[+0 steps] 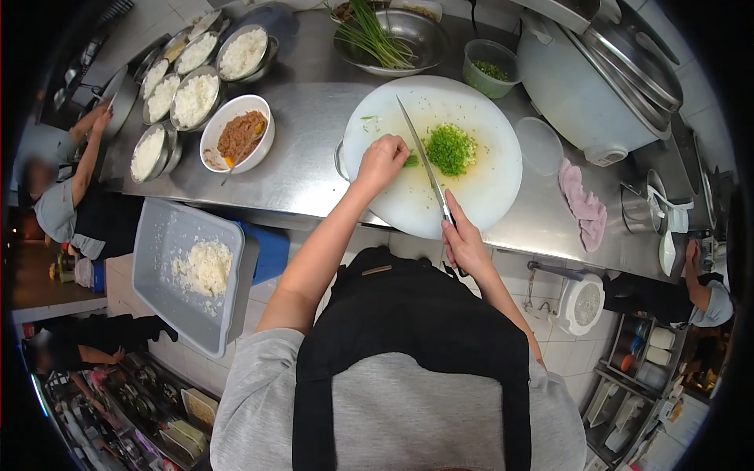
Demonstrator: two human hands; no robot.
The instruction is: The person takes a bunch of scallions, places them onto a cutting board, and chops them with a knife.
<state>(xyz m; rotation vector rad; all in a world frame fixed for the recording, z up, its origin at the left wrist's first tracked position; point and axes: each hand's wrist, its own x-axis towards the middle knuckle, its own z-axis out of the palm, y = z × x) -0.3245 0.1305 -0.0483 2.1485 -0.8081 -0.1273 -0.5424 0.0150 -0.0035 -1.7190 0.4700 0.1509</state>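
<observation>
My right hand [465, 245] grips the black handle of a long kitchen knife [424, 154]. Its blade slants across a round white cutting board [495, 192], tip pointing away from me. With curled fingers, my left hand [382, 163] holds a short bunch of spring onions [411, 160] against the board, just left of the blade. To the right of the knife lies a pile of chopped spring onion [450, 149], with scattered bits around it. My left fingertips partly hide the bunch.
Behind the board are a metal bowl with long spring onions [377, 35] and a tub of chopped greens [492, 69]. Left are several rice bowls [196, 100] and a white bowl [267, 129] of brown food. Right are a pink cloth [583, 206] and a large cooker [585, 90]. A grey bin [236, 290] holds rice. Other people work nearby.
</observation>
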